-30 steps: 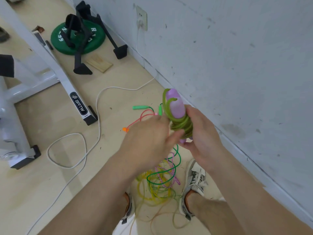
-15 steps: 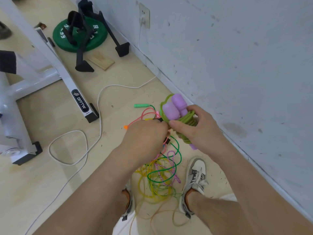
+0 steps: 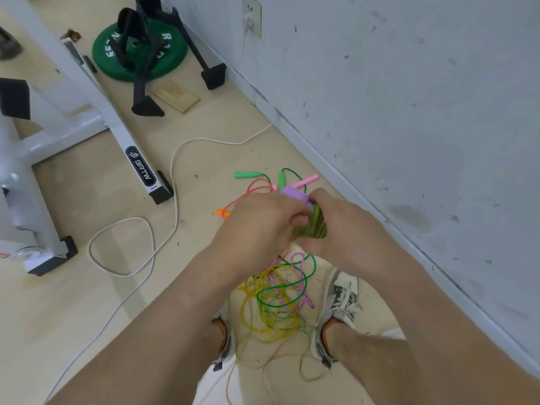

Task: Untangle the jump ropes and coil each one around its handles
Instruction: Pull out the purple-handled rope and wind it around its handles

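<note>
Change since before: both hands have come closer together, and the purple handles (image 3: 294, 194), which stood well above the fingers, now show only a short end behind the left hand.
Left hand (image 3: 257, 226): its fingers are curled against the coil. Its back hides the fingertips, so I cannot tell if they pinch the rope end or only press on it.
Right hand (image 3: 347, 229): it is clamped around the green rope coil (image 3: 317, 228) from the wall side, probably so the turns do not slip off while the end is secured.
Task thing: the green rope is wound around the purple handles and held in the air between the two hands, above the tangle.
Tangle of ropes (image 3: 277, 293): yellow, green and pink-purple ropes lie crossed on the floor (image 3: 87, 317) between the shoes, not yet separated.
Loose handles: a green handle (image 3: 247, 174) and a pink handle (image 3: 306, 180) lie on the floor just beyond the hands, near the wall.
Step, as I judge: finishing the first coil, most likely tucking the last part of the rope.
Progress: early; one rope is nearly done, and the others remain.
Risk: if the right hand relaxes, the springy turns could open again.
Nearby: a white cable (image 3: 175, 176) runs along the floor, apart from the ropes.
</note>
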Tool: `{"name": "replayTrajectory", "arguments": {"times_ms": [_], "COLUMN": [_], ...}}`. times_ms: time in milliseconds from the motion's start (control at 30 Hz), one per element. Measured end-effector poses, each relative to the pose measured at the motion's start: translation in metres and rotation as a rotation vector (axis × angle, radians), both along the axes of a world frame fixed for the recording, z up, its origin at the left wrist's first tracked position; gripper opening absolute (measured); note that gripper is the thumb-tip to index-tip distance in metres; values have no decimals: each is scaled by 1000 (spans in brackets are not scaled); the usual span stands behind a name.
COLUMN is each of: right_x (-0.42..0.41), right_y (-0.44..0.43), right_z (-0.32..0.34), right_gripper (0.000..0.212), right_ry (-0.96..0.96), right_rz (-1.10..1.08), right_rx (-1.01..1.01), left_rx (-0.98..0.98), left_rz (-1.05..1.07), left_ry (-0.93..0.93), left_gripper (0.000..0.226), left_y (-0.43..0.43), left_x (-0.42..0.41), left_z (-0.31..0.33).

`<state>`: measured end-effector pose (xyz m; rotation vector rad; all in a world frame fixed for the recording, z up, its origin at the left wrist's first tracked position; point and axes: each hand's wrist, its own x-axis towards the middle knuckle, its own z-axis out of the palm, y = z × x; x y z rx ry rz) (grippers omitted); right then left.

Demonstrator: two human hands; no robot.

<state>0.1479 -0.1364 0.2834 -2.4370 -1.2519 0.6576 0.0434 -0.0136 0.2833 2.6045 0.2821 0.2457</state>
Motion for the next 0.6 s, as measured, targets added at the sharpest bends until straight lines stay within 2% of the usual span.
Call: {"name": "replayTrajectory", "arguments": {"times_ms": [67,200,233,300,367,467,533,600], "right_x": [-3,3,6,11,14,15,14,14], "right_y": [0,-2,-4,-8,-14,-14,-13,-13], "right_z": [-1,-2,-2,2,5,7,5,5], "right_gripper": [49,44,42,39,39,46,46,46], "right_ry": [46,57,34,-6,-45,-138,-174,-157], "right_rz": [11,-113,-121,-116,-90,-12,39,48], "right_rx": [-15,55,45,5,-27,-114,-163,-191], "left_rx": [-59,-490,-510,-347,-69,206,333,348], "left_rz": [25,248,223,86,-33,-153,-199,-202], "left_ry": [-35,-88,-50,90,265,508,544,506], "left_gripper": [25,7,10,15,34,22,15,18], "left_y": [-9,-6,-1,12,20,16,8,6], "left_x": [2,5,3,-2,-6,-7,-7,-7], "left_z": [0,8,11,13,15,16,17,17]}}
